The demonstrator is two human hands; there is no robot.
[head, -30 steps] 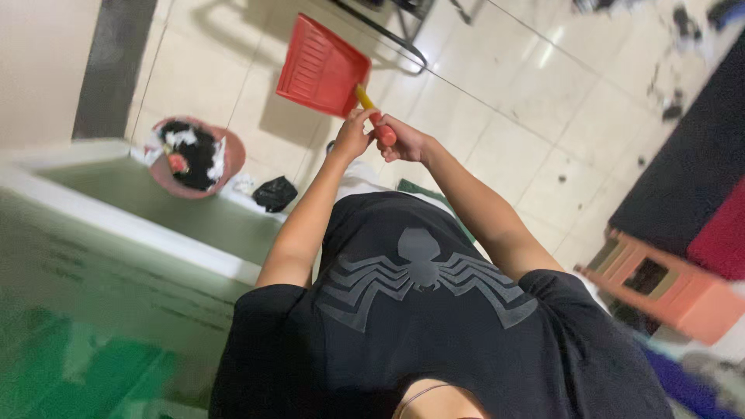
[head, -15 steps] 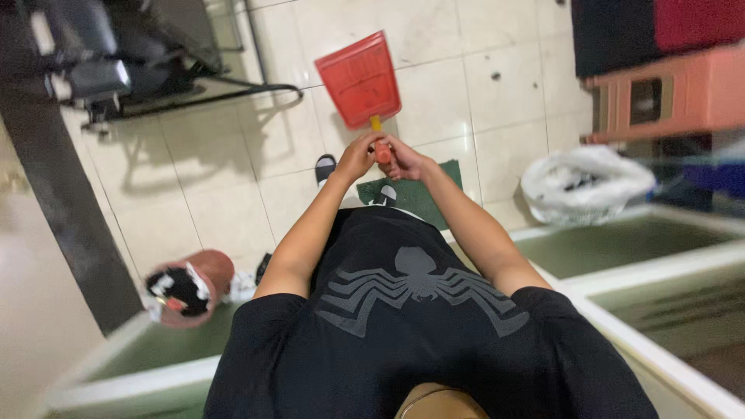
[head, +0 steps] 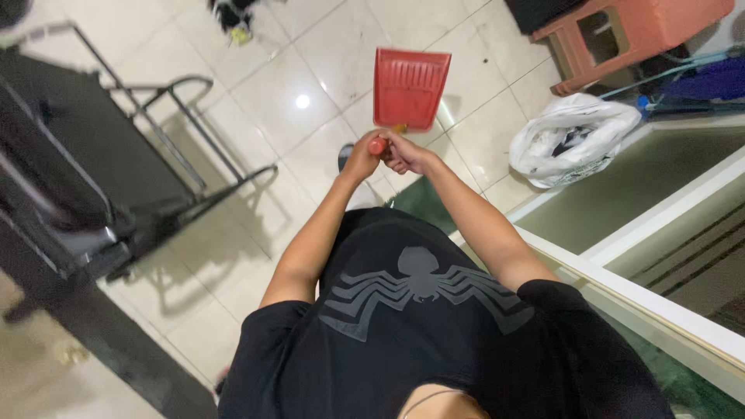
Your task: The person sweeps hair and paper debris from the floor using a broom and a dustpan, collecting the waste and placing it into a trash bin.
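Both hands meet at about 12 o'clock from the chest, stretched out over the tiled floor [head: 256, 101]. The left hand [head: 362, 157] is curled closed around the short red-and-yellow handle of the red dustpan [head: 410, 87], and the right hand [head: 407, 154] is closed on the same handle from the other side, the two fists touching each other. The dustpan's ribbed scoop sticks out beyond the knuckles toward 12 o'clock, held in the air above the pale tiles — its shadow falls on the floor just to its right. Compared with half a second ago the grip is the same, but the view has swung: the dustpan now sits a little right of centre and looks squarer to the camera, the black metal-framed chair [head: 101, 178] has come down to fill the 9 to 10 o'clock side, and the small round basket seen earlier at the lower left is gone from view. The white plastic bag [head: 574, 138] lies on the floor at 2 o'clock, just beside the pale frame of a glass panel [head: 636, 287], while the orange plastic stool [head: 628, 31] stands at 1 o'clock — well apart from the hands. A green mat [head: 423, 206] shows under the right forearm.
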